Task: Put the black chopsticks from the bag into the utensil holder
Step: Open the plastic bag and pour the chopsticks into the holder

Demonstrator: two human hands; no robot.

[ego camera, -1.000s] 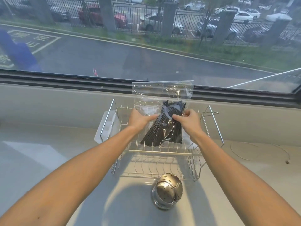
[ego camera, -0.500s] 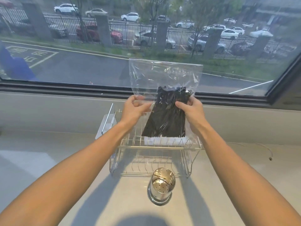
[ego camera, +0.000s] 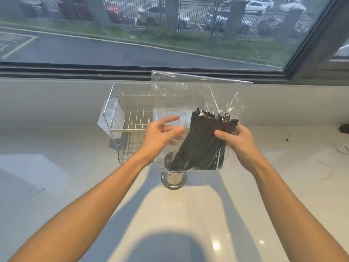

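Above the round perforated steel utensil holder (ego camera: 173, 176), the right hand (ego camera: 238, 142) grips the clear plastic bag (ego camera: 198, 95) round its bundle of black chopsticks (ego camera: 204, 140); the left hand (ego camera: 162, 135) hovers released beside it. Opening the bag's top seems next. Behind stands a wire dish rack (ego camera: 132, 118), not obstructing.

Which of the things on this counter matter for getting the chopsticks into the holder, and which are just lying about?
For the job:
black chopsticks
clear bag
utensil holder
right hand, gripping the bag
left hand, open beside the bag

Lying about:
dish rack
thin white cable
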